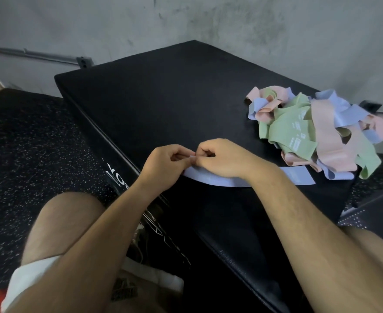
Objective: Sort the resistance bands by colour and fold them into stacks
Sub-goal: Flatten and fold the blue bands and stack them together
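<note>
In the head view, your left hand [168, 162] and right hand [222, 159] meet fingertip to fingertip just inside the left edge of the padded box [163, 98]; both have their fingers curled, thumb and forefinger pinched on the lifted end of the blue band [217, 180]; the pinch is small and partly hidden, so I cannot tell how many layers you hold. The rest of that band lies flat on the top, passing beneath your right wrist; its long axis runs from your fingers away to the right, toward the pile of bands [316, 132], and its far end stops close to the pile's near fringe. So the band lies to the right of the pinch, and your right hand is the nearer one to run along it; I judge the coming fold wants the held end carried rightward over the flat length. Mind the left edge; your hands sit almost on it, with the speckled floor [28, 143] below; the open room is the bare top beyond your hands, toward the far corner; the right side, by the pile, is crowded.
</note>
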